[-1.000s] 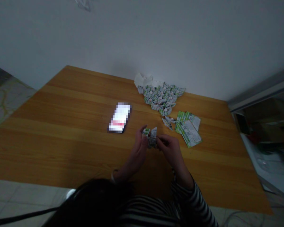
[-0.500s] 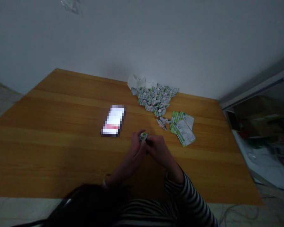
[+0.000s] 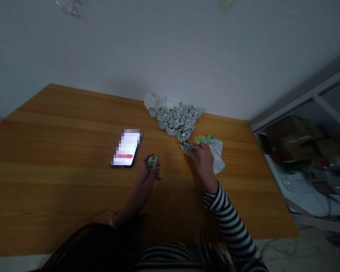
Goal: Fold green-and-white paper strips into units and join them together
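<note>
1. Our left hand [image 3: 146, 173] is pinching a crumpled green-and-white paper piece [image 3: 152, 162].
2. At two o'clock from it, our right hand [image 3: 203, 160] is meeting loose pieces [image 3: 184, 149] — we cannot tell whether it is gripping.
3. A heap [image 3: 175, 121] is lying at one o'clock, seemingly done; cards [image 3: 218, 162] are lying flat at three — apparently unworked.

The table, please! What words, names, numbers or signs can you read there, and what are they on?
I can't read any words, numbers or signs.
Flat cards: green and white with print, too small and blurred.
Crumpled paper pile: printed all over, too small to read.
Paper piece in the left hand: marks too blurred.
Phone: bright screen with a red band, blocked out in squares.
</note>
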The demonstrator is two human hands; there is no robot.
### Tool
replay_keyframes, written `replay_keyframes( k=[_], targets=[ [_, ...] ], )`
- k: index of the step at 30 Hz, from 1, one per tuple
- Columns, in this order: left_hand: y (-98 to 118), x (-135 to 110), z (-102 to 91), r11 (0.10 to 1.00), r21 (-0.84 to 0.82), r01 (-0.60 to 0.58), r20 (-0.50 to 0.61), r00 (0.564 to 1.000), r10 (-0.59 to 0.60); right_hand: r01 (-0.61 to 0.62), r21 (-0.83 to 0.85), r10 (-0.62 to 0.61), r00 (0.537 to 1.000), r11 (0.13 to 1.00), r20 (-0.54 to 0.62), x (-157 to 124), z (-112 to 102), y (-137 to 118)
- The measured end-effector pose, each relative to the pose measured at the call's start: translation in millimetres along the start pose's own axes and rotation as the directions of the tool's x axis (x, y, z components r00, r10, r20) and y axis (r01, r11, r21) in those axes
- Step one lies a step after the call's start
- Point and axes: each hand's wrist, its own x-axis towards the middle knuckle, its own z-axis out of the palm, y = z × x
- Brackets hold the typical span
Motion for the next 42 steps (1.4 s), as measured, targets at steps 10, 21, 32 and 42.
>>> replay_keyframes(
  k=[10, 21, 32, 42],
  targets=[
    [0, -4, 2.8, 0.995, -0.097, 0.025, -0.002, 1.0, -0.026, -0.03, 0.111, 0.032, 0.999, 0.993, -0.013, 3, 13, -9],
    [-34, 25, 7.1, 0.91, -0.415, -0.002, -0.001, 1.0, 0.002, -0.369, 0.87, 0.03, 0.924, 0.328, 0.38, -44, 0, -63],
    [-46, 32, 16.0, 0.933, -0.36, -0.015, -0.055, 0.998, -0.005, -0.491, 0.833, 0.018, 0.864, 0.255, 0.503, -47, 2, -59],
    [-32, 12, 21.1, 0.921, -0.39, -0.022, 0.016, 0.999, 0.03, -0.538, 0.824, -0.038, 0.833, 0.18, 0.552, -49, 15, -49]
  ],
)
